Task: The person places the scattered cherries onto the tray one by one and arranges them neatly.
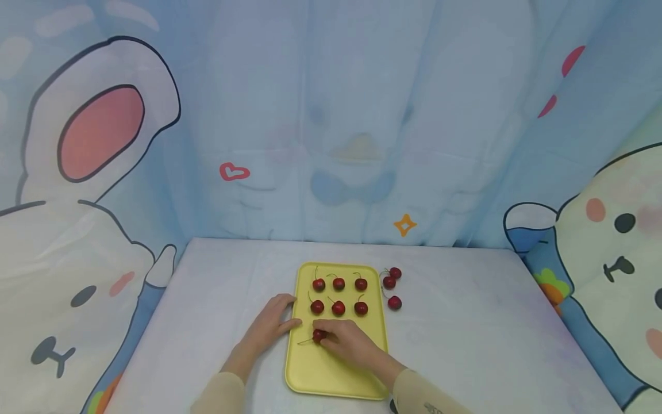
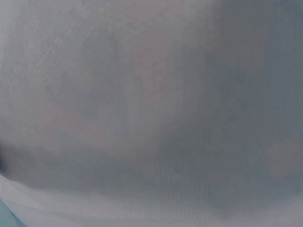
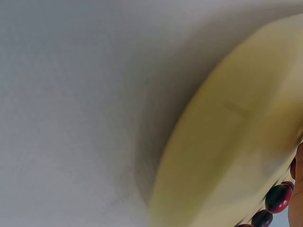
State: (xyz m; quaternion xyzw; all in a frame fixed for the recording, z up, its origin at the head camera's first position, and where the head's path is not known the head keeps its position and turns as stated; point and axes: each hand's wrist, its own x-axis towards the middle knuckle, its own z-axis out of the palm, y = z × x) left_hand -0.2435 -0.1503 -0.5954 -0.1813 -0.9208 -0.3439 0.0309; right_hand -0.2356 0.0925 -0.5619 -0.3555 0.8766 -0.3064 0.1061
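Note:
A yellow tray lies on the table, with dark red cherries on its far half in two rows of three. My right hand pinches another cherry over the tray, just below the left end of the nearer row; its stem points left. At the tray's left edge rests my left hand, thumb and fingers spread and fingertips on the rim. In the right wrist view the tray fills the right side, with several cherries beside a bit of the right hand. The left wrist view shows only blurred grey cloth.
Three loose cherries lie on the white tabletop just right of the tray. A blue curtain with cartoon animals hangs behind and at both sides. A small dark object shows partly by the right sleeve.

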